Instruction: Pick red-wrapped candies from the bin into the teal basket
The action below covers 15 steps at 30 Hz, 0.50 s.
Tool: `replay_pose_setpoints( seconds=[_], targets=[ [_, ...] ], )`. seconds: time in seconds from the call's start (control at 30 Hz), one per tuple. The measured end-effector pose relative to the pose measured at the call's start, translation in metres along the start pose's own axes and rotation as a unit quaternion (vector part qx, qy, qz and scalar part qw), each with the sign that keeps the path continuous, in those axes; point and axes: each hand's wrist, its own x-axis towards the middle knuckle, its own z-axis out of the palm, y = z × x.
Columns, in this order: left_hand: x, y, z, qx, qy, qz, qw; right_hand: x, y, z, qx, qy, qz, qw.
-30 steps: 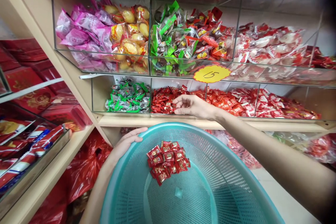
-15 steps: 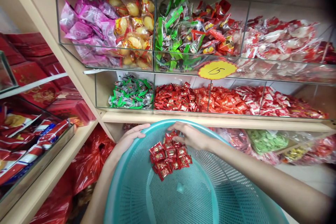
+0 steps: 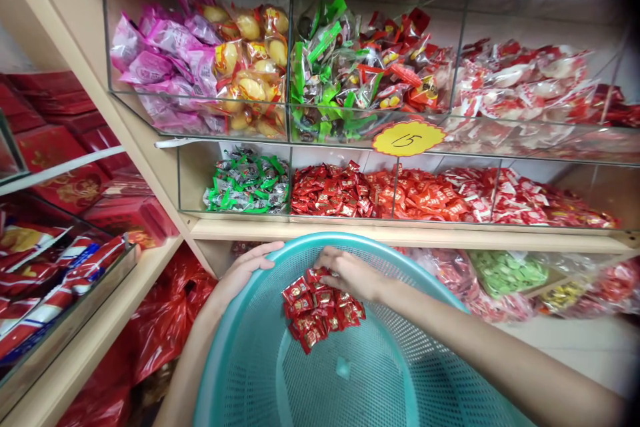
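Note:
A teal plastic mesh basket point(image 3: 235, 340) is tilted towards me below the shelf edge. Over its left rim curl the fingers of my left hand point(image 3: 255, 263), holding it. Inside, a small heap of red-wrapped candies point(image 3: 313, 330) lies against the far wall. My right hand point(image 3: 350, 273) reaches in from the right, its fingers bent and closed at the upper part of the heap. Just what sits between those fingertips is partly hidden by the hand.
Clear bins ahead hold green-wrapped candies point(image 3: 247, 183), red candies point(image 3: 333, 190) and purple packets point(image 3: 170, 53). A yellow "15" tag point(image 3: 409, 139) hangs on the upper bin's front. Red boxes point(image 3: 65, 160) fill the left shelf; bagged candies point(image 3: 507, 272) lie below right.
The view has shifted slightly, so the shelves sit a little lower. My right hand's fingers have drawn closer together over the candies; my left hand stays on the rim.

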Motion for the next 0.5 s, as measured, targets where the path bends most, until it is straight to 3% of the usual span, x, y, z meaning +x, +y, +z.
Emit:
replay_pose_setpoints(
  seconds=[0.23,0.33,0.4,0.5],
  targets=[
    [0.004,-0.003,-0.004,-0.015,-0.009,0.007,1.0,0.005,-0.004,0.012,-0.038,-0.005,0.016,0.999],
    [0.009,-0.008,-0.006,-0.049,-0.023,-0.002,0.999,0.005,-0.01,-0.008,-0.043,0.048,-0.017,0.998],
    [0.011,-0.009,-0.007,-0.063,-0.026,-0.003,0.998,0.009,-0.011,-0.03,-0.038,0.117,-0.029,0.992],
    [0.012,-0.01,-0.008,-0.045,-0.018,0.01,0.999,0.026,-0.004,-0.063,-0.03,0.226,0.022,0.974]
  ],
)
